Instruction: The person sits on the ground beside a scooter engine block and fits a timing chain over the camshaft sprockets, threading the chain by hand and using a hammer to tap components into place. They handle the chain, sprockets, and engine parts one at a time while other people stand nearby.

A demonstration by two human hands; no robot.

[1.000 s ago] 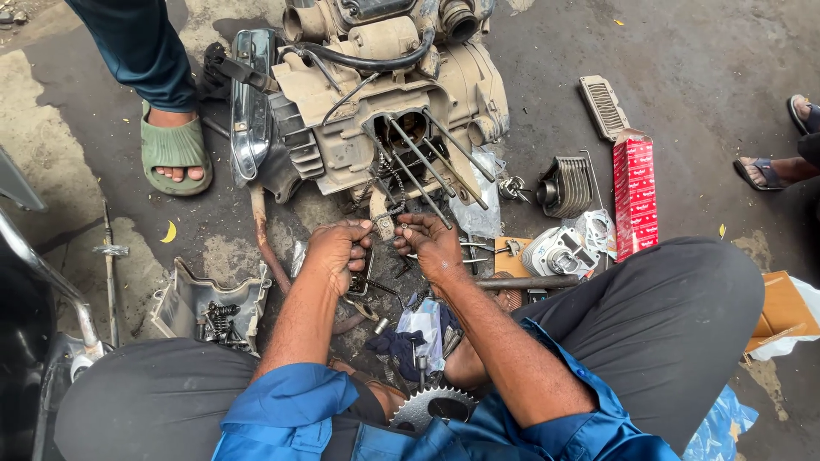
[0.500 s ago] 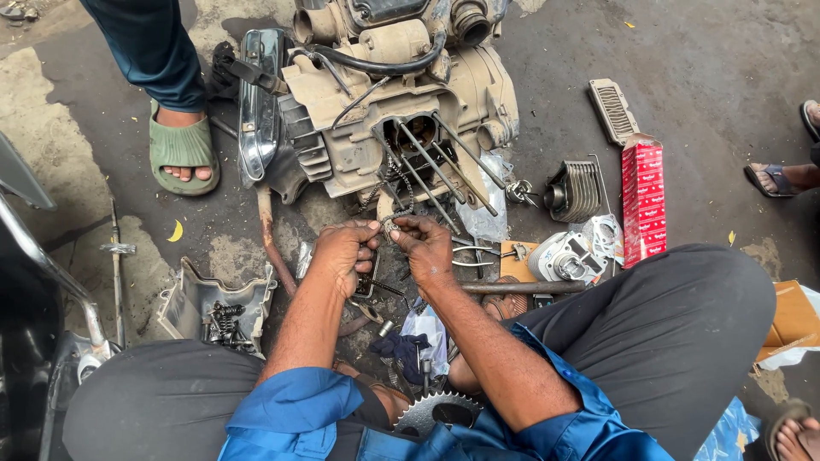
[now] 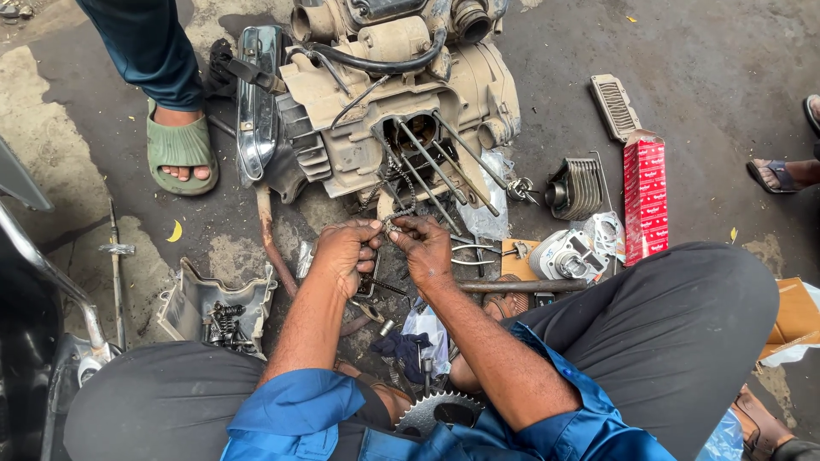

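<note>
A dirty, partly stripped motorcycle engine (image 3: 393,94) lies on the ground in front of me, with long studs (image 3: 440,166) sticking out of its open cylinder mouth. A thin chain (image 3: 400,183) hangs out of that opening. My left hand (image 3: 346,254) and my right hand (image 3: 424,248) are close together just below the engine, both pinching the lower end of the chain between the fingertips. Greasy fingers hide the exact spot where the chain is held.
A finned cylinder (image 3: 574,188), a cylinder head (image 3: 568,254) and a red box (image 3: 645,198) lie to the right. A metal cover holding springs (image 3: 213,307) sits at left, a sprocket (image 3: 440,411) by my lap. Another person's sandalled foot (image 3: 179,149) stands upper left.
The view has shifted slightly, so the engine sits higher. Both hands stay together at the chain end, their fingers working it just below the engine opening.
</note>
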